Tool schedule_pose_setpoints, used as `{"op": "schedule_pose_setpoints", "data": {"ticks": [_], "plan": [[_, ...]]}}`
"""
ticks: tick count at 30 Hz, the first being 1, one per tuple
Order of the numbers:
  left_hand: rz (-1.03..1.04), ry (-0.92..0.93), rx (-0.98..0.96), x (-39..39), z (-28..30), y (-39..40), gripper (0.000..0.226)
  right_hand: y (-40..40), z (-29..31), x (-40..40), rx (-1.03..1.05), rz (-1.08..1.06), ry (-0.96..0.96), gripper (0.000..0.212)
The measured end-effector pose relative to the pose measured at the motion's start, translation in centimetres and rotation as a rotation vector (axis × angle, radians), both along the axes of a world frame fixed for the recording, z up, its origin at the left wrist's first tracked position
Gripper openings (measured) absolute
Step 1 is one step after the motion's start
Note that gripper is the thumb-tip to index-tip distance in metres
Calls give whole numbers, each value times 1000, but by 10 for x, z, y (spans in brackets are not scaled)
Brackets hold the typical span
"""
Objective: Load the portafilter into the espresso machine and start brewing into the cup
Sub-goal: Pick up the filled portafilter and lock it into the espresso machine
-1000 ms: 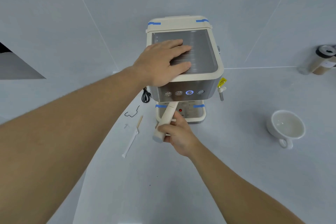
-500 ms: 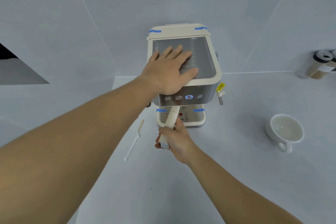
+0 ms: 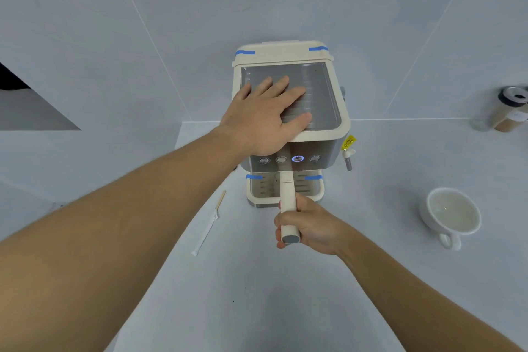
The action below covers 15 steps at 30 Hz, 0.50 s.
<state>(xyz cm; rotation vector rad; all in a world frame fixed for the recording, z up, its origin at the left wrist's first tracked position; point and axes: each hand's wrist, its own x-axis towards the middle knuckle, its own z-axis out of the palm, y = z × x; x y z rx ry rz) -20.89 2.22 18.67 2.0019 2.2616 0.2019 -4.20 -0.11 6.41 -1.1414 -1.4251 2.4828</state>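
Since a second before, the cream portafilter handle with its grey end cap (image 3: 288, 208) had swung from pointing off to the person's left to pointing straight out from under the front of the machine. On the pale grey countertop (image 3: 257, 294) stood the cream and brushed-steel espresso machine (image 3: 328, 134), blue tape at its corners, one of its four round buttons ringed in blue light. The left hand (image 3: 265, 120) lay flat, fingers spread and unclenched, pressing on the steel top tray. The right hand (image 3: 310, 227) was clenched around the handle's outer end; the basket end was hidden beneath the machine, above the drip tray. Well off to the right sat the empty white ceramic cup (image 3: 450, 216). Left of the machine lay a thin wooden stirrer in a paper sleeve (image 3: 210, 226).
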Motion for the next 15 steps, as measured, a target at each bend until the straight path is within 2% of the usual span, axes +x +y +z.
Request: {"op": "schedule_pose_setpoints", "data": {"ticks": [7,15], "plan": [[5,8,-1,2,-1,1,61,9,2,8,2,67,-13,26],[15,-1,8,3,-1,0,62,3,4,14,-61,-10,-1,19]]}}
